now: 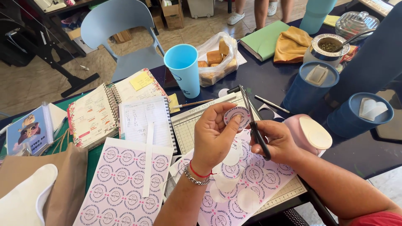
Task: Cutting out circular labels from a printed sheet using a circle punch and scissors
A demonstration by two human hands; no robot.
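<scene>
My left hand (215, 136) pinches a round pink-and-white sticker cutout (237, 116) between thumb and fingers, held up above the table. My right hand (277, 140) grips black scissors (250, 113), whose blades point up and away beside the cutout. Under both hands lies a pink printed sheet of round labels (251, 178) with several circles cut out of it, resting on a paper cutter board (190, 125). A second uncut label sheet (121, 184) lies to the left with a white paper strip (148, 161) on it.
A light blue cup (184, 69), a bag of biscuits (215, 58), spiral notebooks (113, 111), two blue lidded containers (310, 86), a pink punch tool (307, 134), a mate cup (328, 48) and a brown paper bag (42, 184) crowd the dark table. A blue chair (121, 29) stands behind.
</scene>
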